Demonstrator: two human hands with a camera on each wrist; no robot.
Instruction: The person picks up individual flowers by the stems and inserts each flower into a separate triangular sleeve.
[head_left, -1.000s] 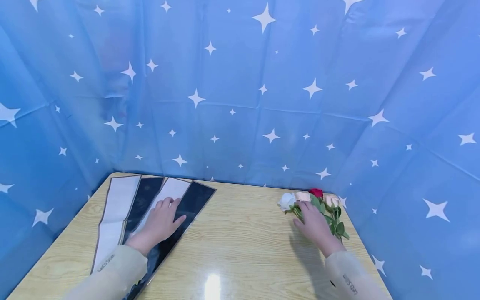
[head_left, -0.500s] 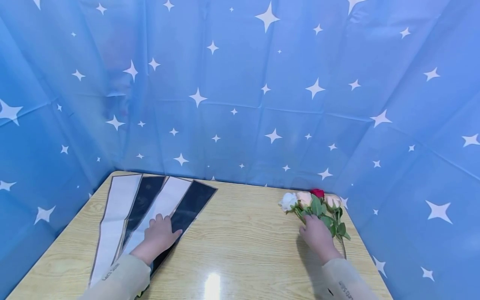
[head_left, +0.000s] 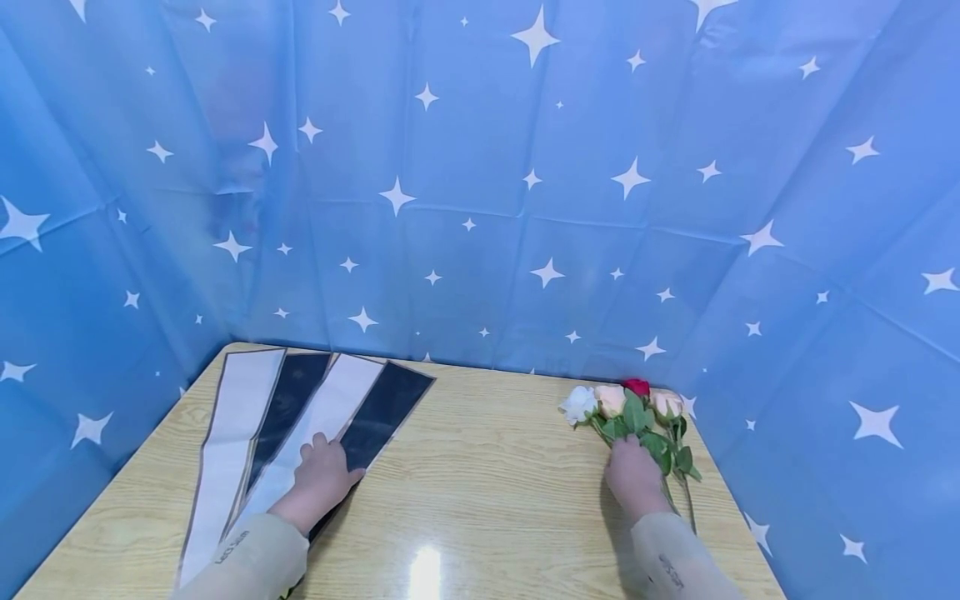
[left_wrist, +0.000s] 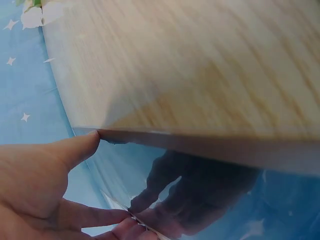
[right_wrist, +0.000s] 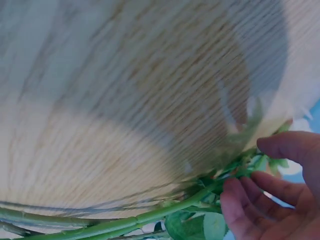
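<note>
Fanned out on the left of the wooden table are several long white and black sheets that look like wrapping paper. My left hand (head_left: 322, 479) lies across the rightmost black sheet (head_left: 390, 400). In the left wrist view, its thumb (left_wrist: 82, 147) touches one edge of this glossy sheet (left_wrist: 200, 185), and the other fingertips meet the opposite edge. Several roses (head_left: 611, 402) in white, pale pink and red lie at the right. Over their stems (right_wrist: 145, 217) is my right hand (head_left: 636, 479), fingers loosely bent against the leaves and thumb apart from them.
A blue curtain (head_left: 480, 167) with white stars encloses the back and both sides of the table (head_left: 480, 467). Bare wood lies between the sheets and the roses. The white sheet (head_left: 232, 442) at far left reaches toward the near edge.
Both hands have drawn back toward the near side, the left along the black sheet and the right from the blossoms down to the stems. Sheets and roses lie nearly as before.
</note>
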